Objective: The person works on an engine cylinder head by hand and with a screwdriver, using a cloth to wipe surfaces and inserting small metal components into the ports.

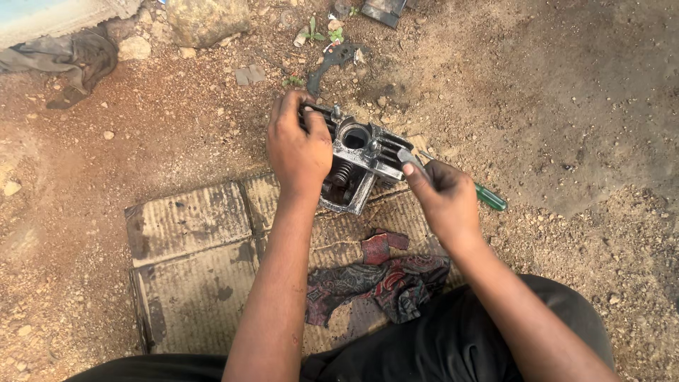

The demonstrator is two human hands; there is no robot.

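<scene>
Left hand (pixel 298 145) grips finned metal engine part (pixel 357 164) from top, held above flattened cardboard (pixel 191 255) on dirt ground. Coil spring (pixel 341 173) sits in part's open cavity. Right hand (pixel 444 198) pinches small metal piece (pixel 409 158) against part's edge. Green-handled screwdriver (pixel 489 199) lies beside hand. Patterned rag (pixel 382 276) on cardboard.

Both hands, the left hand (pixel 297 145) and the right hand (pixel 442 198), close on the engine part (pixel 357 166), blocking its sides. A green screwdriver (pixel 488 197) lies just beyond the right hand. A rag (pixel 382 276) sits between the forearms. Bare dirt (pixel 566 106) lies open to the far right; cardboard (pixel 191 262) left of the left forearm is free.
</scene>
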